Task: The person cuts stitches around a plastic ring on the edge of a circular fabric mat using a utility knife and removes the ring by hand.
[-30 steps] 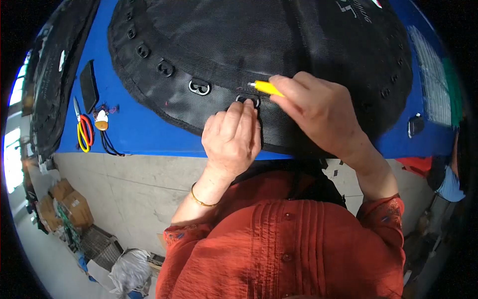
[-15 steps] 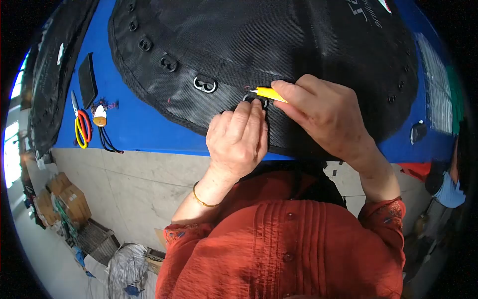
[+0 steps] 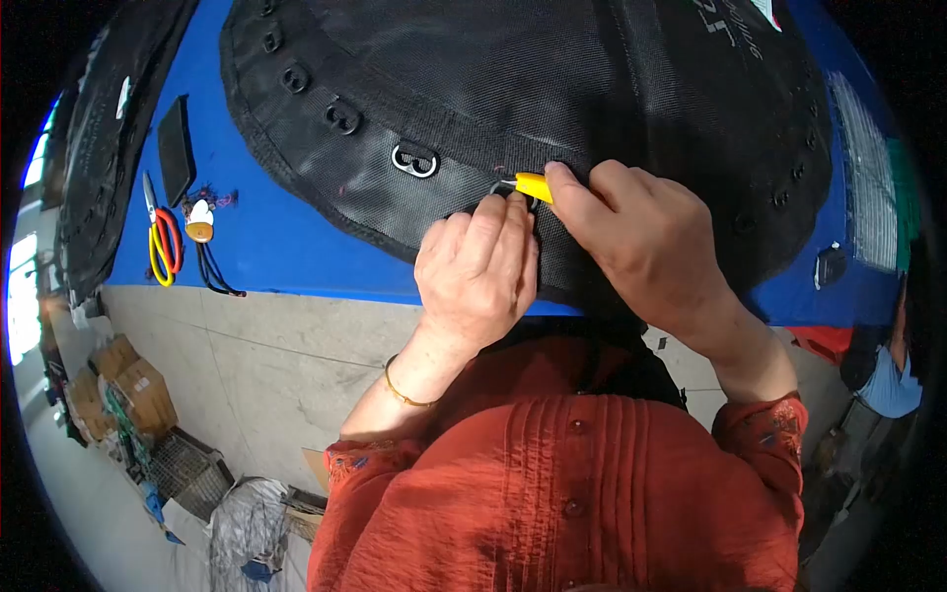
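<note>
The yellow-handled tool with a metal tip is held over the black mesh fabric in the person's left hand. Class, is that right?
Wrong side: the head view shows the yellow-handled tool in the person's right hand. It is indeed held over the black mesh fabric.

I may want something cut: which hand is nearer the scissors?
Left. The left hand is right of the scissors, fingers on the black fabric; the right hand, holding the yellow tool, is farther right.
</note>
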### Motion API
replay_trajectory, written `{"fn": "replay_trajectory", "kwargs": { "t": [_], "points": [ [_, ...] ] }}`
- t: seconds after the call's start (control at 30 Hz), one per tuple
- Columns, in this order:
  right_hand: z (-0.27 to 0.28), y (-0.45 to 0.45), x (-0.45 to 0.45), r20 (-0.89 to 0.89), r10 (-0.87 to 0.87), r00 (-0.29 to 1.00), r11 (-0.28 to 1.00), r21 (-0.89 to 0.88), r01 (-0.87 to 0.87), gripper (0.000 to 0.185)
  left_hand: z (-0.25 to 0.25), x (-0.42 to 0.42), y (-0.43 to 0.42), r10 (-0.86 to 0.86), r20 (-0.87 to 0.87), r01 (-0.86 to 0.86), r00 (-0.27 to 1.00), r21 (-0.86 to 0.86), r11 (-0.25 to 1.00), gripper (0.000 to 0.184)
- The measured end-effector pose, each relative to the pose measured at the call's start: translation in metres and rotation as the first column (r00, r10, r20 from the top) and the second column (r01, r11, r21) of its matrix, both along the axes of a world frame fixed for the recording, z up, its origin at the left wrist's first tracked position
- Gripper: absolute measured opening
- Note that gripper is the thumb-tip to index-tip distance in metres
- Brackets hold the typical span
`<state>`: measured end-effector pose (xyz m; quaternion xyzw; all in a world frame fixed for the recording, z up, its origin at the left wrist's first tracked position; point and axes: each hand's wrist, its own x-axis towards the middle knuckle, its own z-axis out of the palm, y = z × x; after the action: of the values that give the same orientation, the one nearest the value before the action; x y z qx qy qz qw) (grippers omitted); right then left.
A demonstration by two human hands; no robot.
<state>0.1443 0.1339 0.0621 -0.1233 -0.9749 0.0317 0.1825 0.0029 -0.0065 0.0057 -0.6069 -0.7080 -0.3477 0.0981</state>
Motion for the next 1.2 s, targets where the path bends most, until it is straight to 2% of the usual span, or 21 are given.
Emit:
{"fn": "replay_trajectory", "kwargs": {
  "t": [0.07,0.2,0.27,0.4,0.7,0.8,0.87,1.2],
  "points": [
    [-0.002,0.001,0.002,-0.023,0.005,1.0,1.0,-0.022,-0.006,0.027,-0.006,-0.002,0.001,-0.009,-0.059,0.012,0.998,0.044,0.999,0.03],
    [0.003,-0.001,0.002,-0.007,0.0,1.0,1.0,-0.021,0.0,0.027,-0.006,-0.002,0.002,-0.011,-0.066,0.015,0.998,0.059,0.998,0.03],
    [0.004,-0.003,0.002,0.033,-0.015,0.999,1.0,-0.01,0.015,0.019,-0.006,-0.003,0.002,-0.011,-0.062,0.014,0.998,0.054,0.998,0.03],
    [0.004,-0.004,0.006,0.044,-0.027,0.999,0.999,-0.017,0.028,0.02,0.0,0.0,0.001,-0.005,-0.013,0.006,1.0,0.031,1.0,0.029],
    [0.006,-0.008,0.008,0.033,-0.066,0.997,0.998,-0.021,0.067,0.021,-0.004,-0.003,0.004,-0.004,-0.06,0.009,0.998,0.085,0.996,0.027],
    [0.007,-0.008,0.009,0.034,-0.068,0.997,0.997,-0.023,0.069,0.021,-0.002,-0.002,0.003,0.001,-0.024,0.0,1.0,0.036,0.999,0.029],
    [0.007,-0.009,0.01,0.048,-0.081,0.996,0.996,-0.019,0.082,0.021,-0.007,-0.003,0.005,0.003,-0.066,0.003,0.998,0.09,0.996,0.027],
    [0.009,-0.008,0.014,0.066,-0.07,0.995,0.997,-0.034,0.072,0.02,-0.002,-0.001,0.002,0.003,-0.017,-0.003,1.0,0.019,1.0,0.027]
  ]
}}
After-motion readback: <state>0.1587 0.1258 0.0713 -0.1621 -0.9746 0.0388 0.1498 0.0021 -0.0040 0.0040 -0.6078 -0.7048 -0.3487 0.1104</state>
